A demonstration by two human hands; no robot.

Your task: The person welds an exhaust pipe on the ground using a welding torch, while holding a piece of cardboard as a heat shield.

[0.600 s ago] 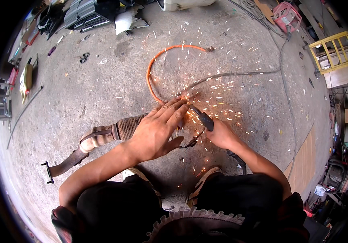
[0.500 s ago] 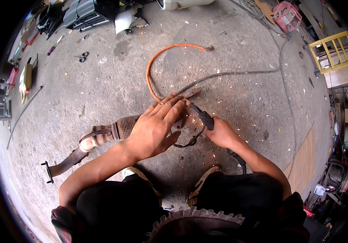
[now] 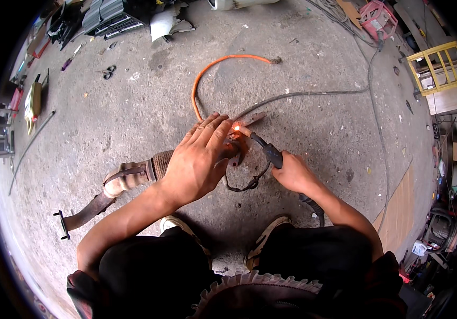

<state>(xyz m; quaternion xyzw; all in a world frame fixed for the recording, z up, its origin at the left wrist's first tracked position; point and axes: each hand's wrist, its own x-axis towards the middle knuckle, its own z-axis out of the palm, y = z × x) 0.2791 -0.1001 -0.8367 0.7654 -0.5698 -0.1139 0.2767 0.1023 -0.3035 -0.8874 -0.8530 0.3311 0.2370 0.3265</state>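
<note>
The right hand grasps a black, bent-necked welding torch; the left hand, grip hidden, overlies a rusty, tubular metal exhaust pipe.

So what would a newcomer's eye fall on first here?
Probably the small orange-white glow near the picture's middle, by the copper-coloured nozzle of a black-handled torch in the right hand's grip. Just left, the bare left hand covers part of a rust-brown metal pipe. Beyond, a bright orange cable curves across the grey concrete floor.
</note>
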